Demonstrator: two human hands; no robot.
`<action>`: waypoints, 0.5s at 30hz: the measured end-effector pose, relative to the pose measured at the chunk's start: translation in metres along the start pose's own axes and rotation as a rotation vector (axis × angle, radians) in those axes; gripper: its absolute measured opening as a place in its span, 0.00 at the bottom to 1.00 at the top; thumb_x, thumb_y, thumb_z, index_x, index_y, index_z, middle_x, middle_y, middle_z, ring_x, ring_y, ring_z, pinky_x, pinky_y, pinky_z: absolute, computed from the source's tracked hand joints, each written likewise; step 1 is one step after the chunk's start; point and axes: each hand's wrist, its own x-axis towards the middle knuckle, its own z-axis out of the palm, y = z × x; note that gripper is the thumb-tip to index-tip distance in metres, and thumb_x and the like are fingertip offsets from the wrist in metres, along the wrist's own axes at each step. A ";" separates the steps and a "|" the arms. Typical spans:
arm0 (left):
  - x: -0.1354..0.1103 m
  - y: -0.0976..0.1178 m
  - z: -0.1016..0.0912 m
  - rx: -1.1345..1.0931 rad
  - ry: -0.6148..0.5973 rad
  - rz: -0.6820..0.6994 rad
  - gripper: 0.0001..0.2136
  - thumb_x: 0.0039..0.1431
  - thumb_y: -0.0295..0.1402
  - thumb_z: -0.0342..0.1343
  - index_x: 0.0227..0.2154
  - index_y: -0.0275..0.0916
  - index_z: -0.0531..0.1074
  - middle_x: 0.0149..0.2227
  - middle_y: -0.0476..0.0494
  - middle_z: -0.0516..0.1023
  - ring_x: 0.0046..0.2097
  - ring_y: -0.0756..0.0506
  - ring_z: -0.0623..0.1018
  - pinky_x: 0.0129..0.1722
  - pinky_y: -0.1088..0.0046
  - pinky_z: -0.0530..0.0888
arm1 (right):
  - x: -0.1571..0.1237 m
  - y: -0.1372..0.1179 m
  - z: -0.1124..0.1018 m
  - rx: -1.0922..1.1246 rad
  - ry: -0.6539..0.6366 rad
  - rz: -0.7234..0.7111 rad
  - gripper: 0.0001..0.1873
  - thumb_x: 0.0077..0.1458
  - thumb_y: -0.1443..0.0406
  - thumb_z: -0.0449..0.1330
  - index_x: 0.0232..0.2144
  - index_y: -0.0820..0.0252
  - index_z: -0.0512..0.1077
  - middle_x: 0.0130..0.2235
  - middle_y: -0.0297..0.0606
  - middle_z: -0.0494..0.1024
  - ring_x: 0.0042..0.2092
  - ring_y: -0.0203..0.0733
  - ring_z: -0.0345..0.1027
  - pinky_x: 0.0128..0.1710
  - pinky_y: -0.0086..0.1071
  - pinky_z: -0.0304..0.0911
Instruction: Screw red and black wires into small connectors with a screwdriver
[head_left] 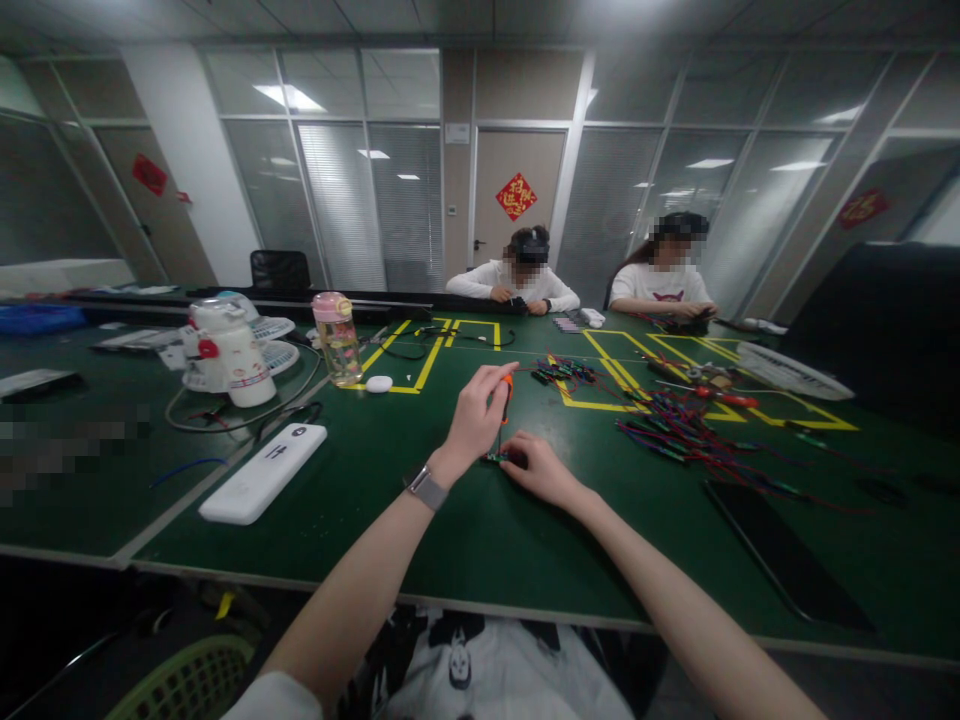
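Observation:
My left hand is closed round the orange and black handle of a screwdriver, which stands upright with its thin shaft pointing down. Below the shaft, a small green circuit board lies on the green table. My right hand rests on the table and pinches the board's right edge between thumb and fingers. Part of the board is hidden by the fingers. Bundles of red and dark wires with small green boards lie to the right of my hands.
On the left are a white power bank, a pink-lidded bottle and a white flask. A black phone-like slab lies right. Red-handled pliers sit among the wires. Two people work across the table.

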 end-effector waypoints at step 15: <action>0.000 0.004 -0.001 0.042 0.014 0.027 0.14 0.66 0.28 0.45 0.49 0.41 0.72 0.42 0.44 0.72 0.44 0.48 0.73 0.45 0.72 0.70 | 0.001 0.003 0.001 0.029 0.003 0.008 0.06 0.50 0.72 0.59 0.33 0.62 0.74 0.33 0.36 0.70 0.32 0.37 0.64 0.34 0.31 0.60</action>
